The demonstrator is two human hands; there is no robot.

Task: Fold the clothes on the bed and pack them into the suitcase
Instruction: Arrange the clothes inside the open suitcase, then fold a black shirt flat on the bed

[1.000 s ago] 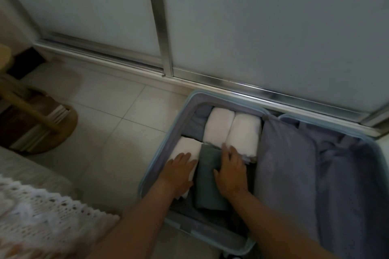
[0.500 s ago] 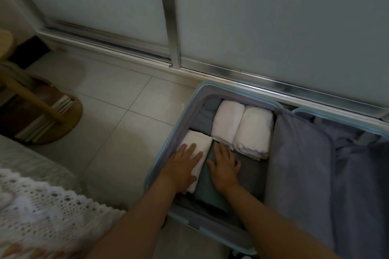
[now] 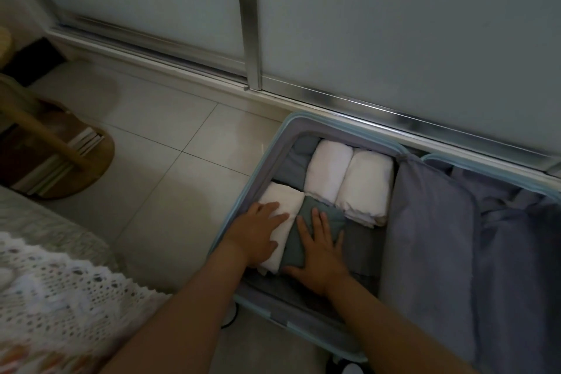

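A light-blue suitcase (image 3: 258, 167) lies open on the tiled floor by the sliding doors. Its left half holds two white folded bundles (image 3: 349, 179) at the back, another white folded garment (image 3: 283, 200) at the front left, and a grey-green folded garment (image 3: 296, 244) beside it. My left hand (image 3: 256, 232) lies flat, fingers straight, on the front white garment. My right hand (image 3: 318, 249) presses flat on the grey-green garment. The suitcase's right half is covered by a grey-blue fabric divider (image 3: 440, 237).
The bed edge with a white lace cover (image 3: 51, 297) is at the lower left. A round wooden stand (image 3: 76, 158) holding books sits on the floor at left. Frosted sliding doors (image 3: 364, 24) with a metal track run behind the suitcase. Bare floor tiles (image 3: 170, 179) lie between.
My right hand has slid back toward me along the grey-green garment, from near the white bundles to its middle. My left hand stays on the front white garment.
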